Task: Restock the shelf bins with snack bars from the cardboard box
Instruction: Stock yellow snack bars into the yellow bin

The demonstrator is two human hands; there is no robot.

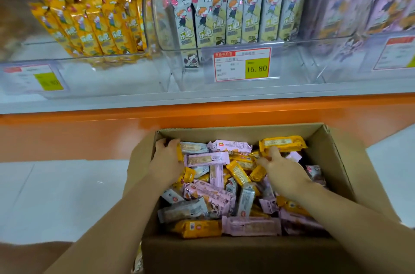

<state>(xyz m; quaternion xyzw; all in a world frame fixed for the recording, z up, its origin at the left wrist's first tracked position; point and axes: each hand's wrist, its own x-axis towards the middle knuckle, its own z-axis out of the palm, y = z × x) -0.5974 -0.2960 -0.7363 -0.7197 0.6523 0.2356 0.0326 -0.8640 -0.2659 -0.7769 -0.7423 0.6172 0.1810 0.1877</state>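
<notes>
Cardboard box sits open on the floor below an orange shelf edge, heaped with loose snack bars in yellow, pink and pale grey wrappers. The left hand is in the far-left corner of the box, fingers curled over a yellow bar against the wall. The right hand reaches toward the far right, fingertips against a second yellow bar (whether it actually grasps it I cannot tell). Above, three clear bins hold bars standing upright: yellow in the left bin, pale grey in the middle bin, pink in the right bin. A price tag reads 15.80.
</notes>
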